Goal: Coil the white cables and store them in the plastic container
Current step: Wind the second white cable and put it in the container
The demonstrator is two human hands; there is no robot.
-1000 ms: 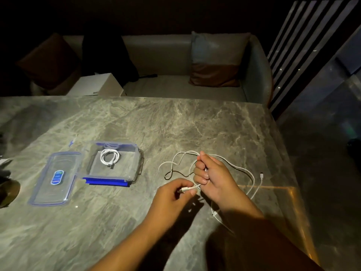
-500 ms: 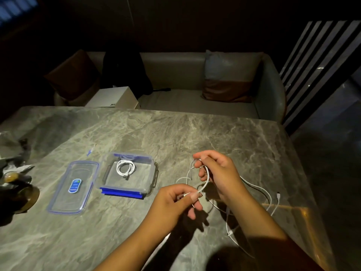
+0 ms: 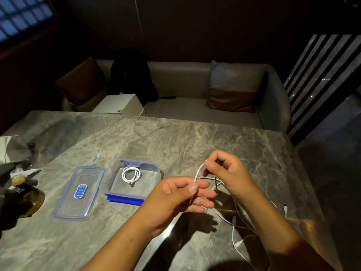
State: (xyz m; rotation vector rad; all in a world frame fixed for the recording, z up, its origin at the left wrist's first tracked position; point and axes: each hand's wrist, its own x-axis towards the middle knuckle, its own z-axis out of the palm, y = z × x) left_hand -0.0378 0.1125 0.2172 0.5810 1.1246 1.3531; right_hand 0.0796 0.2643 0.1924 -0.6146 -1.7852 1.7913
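Both hands pinch one white cable right of centre, left hand below, right hand above; its slack trails lower right, perhaps tangled. Left of them the open plastic container holds a coiled cable, lid beside it

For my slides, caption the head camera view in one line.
Left hand and right hand pinch a loose white cable over the table, beside a container holding a coiled cable.
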